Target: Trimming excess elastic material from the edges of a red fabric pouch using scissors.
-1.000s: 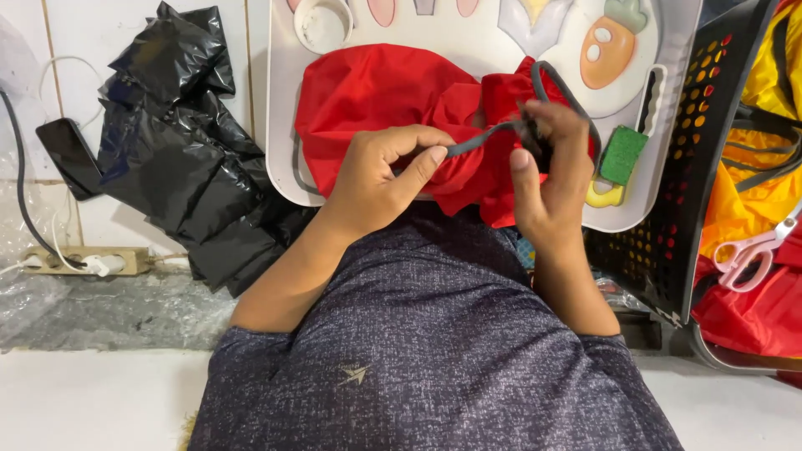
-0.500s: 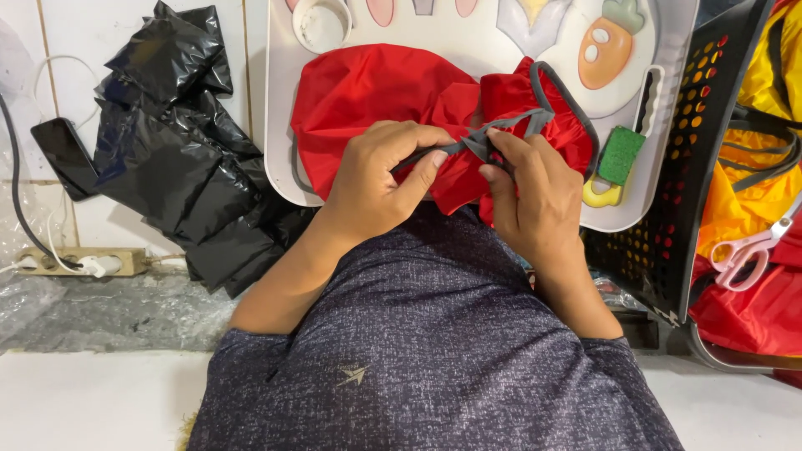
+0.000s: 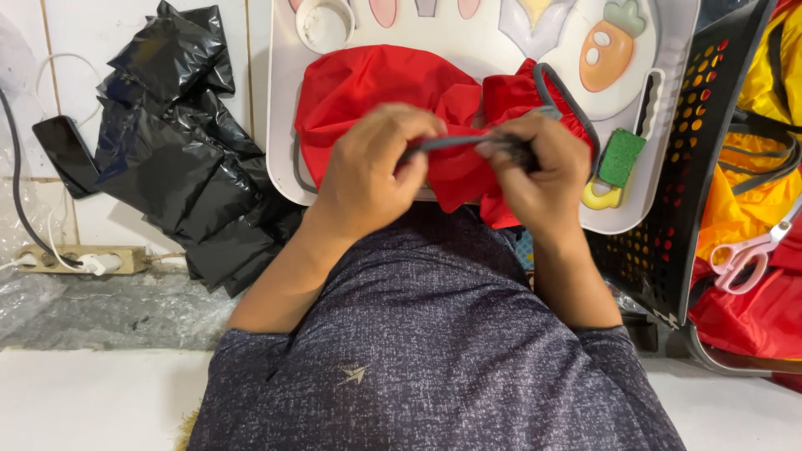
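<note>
A red fabric bag (image 3: 376,92) lies crumpled on a white tray table (image 3: 501,42) in front of me. A grey drawstring cord (image 3: 443,144) runs from its gathered edge. My left hand (image 3: 368,171) pinches one end of the cord and my right hand (image 3: 535,171) pinches the other, with the short stretch between them pulled taut over the red fabric. Both hands rest close together at the tray's near edge.
Black plastic bags (image 3: 175,167) are heaped on the floor at left, by a black phone (image 3: 63,154) and a power strip (image 3: 75,260). A black perforated basket (image 3: 693,167) stands at right. Beyond it lie yellow and red fabric (image 3: 752,209) and pink-handled scissors (image 3: 748,255). A green sponge tool (image 3: 620,159) lies on the tray.
My right hand has come down from the bag's raised edge toward my left hand. The grey cord is now stretched flat between the two hands.
</note>
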